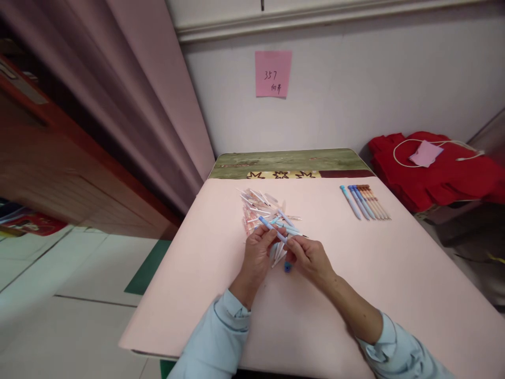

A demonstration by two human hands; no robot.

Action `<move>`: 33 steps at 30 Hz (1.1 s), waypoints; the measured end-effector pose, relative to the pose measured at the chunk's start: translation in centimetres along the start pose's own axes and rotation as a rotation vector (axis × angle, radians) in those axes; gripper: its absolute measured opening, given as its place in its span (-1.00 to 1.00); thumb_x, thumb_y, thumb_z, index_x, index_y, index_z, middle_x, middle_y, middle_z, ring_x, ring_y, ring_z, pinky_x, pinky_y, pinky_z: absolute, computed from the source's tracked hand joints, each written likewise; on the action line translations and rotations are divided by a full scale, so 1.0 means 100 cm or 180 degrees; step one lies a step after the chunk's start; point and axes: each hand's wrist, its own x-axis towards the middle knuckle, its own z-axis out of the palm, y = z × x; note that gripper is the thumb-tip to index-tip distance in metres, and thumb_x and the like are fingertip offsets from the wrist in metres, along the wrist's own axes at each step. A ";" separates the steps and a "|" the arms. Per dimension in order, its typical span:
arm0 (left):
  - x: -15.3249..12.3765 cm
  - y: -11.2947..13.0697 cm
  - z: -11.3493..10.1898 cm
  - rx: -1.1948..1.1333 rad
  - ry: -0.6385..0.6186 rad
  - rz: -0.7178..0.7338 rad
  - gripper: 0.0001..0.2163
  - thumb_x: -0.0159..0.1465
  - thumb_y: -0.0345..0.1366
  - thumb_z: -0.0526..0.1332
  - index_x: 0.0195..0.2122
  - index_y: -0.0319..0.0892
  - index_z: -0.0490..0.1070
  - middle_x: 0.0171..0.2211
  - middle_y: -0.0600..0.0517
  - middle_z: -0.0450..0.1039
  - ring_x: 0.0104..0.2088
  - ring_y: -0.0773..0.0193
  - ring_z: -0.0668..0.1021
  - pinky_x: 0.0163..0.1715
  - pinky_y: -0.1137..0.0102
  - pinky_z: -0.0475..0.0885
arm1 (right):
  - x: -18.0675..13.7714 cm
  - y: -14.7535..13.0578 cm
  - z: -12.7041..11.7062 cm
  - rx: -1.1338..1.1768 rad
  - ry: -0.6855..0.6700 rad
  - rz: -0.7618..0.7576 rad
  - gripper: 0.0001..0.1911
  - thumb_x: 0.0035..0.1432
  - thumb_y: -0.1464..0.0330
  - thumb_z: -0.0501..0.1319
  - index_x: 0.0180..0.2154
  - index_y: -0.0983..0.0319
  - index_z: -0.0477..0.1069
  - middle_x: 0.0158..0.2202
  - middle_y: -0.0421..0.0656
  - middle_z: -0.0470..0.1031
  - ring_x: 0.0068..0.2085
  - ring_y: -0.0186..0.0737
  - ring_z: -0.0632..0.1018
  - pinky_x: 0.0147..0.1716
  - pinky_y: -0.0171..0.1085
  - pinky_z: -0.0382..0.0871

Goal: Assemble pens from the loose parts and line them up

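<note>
Both hands meet over the near side of a pile of pen parts. My left hand pinches a blue pen near its middle, with the darker blue end pointing up and left. My right hand has its fingers closed round the pen's lower right end. Beneath and behind my hands lies the loose pile of pen parts, in clear, white, pinkish and blue pieces. A small dark blue piece shows just under my right fingers; whether it is held or lies on the table I cannot tell.
At the right of the pink-covered table lies a neat row of pens, blue ones left, brown-topped ones right. A red cloth-covered seat with a white cable stands beyond. A pink note hangs on the wall; a curtain borders the left.
</note>
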 end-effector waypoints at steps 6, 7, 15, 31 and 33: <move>0.001 -0.002 -0.002 -0.0030 0.0054 -0.0079 -0.76 0.04 -0.29 0.45 -0.30 -0.24 0.50 -0.34 -0.03 0.60 -0.35 0.27 0.61 -0.22 0.36 0.48 | 0.001 -0.004 0.000 -0.0261 0.0423 0.0076 -0.71 0.04 0.11 0.38 -0.35 0.16 0.42 -0.57 -0.29 0.44 -0.54 -0.31 0.41 -0.52 -0.36 0.29; 0.001 -0.003 -0.002 -0.0020 0.0050 -0.0078 -0.75 0.04 -0.29 0.46 -0.31 -0.24 0.49 -0.34 -0.03 0.60 -0.35 0.26 0.61 -0.23 0.36 0.48 | 0.000 -0.004 0.000 -0.0289 0.0468 0.0079 -0.71 0.06 0.11 0.37 -0.39 0.17 0.40 -0.58 -0.28 0.43 -0.55 -0.33 0.40 -0.52 -0.37 0.27; 0.001 -0.004 -0.003 0.0039 -0.0024 -0.0149 -0.77 0.07 -0.28 0.44 -0.29 -0.24 0.51 -0.34 -0.04 0.60 -0.34 0.26 0.61 -0.22 0.34 0.49 | 0.000 -0.003 -0.002 -0.0080 -0.0077 0.0017 -0.67 0.29 0.14 0.14 -0.42 0.19 0.44 -0.55 -0.22 0.51 -0.53 -0.30 0.48 -0.46 -0.36 0.34; 0.004 -0.004 -0.008 0.0209 -0.0034 -0.0163 -0.78 0.03 -0.23 0.46 -0.38 -0.27 0.57 -0.35 -0.08 0.61 -0.35 0.22 0.61 -0.23 0.32 0.49 | -0.002 -0.002 -0.001 -0.0121 0.0294 -0.0103 -0.73 0.20 0.13 0.25 -0.36 0.20 0.45 -0.57 -0.23 0.45 -0.53 -0.32 0.43 -0.52 -0.38 0.33; 0.004 -0.003 -0.009 0.0284 -0.0089 -0.0131 -0.78 0.05 -0.22 0.45 -0.37 -0.26 0.57 -0.35 -0.08 0.61 -0.34 0.20 0.61 -0.23 0.32 0.49 | -0.001 0.000 0.001 0.0181 0.0152 0.0012 -0.72 0.20 0.11 0.24 -0.36 0.20 0.43 -0.55 -0.22 0.47 -0.53 -0.31 0.46 -0.51 -0.37 0.36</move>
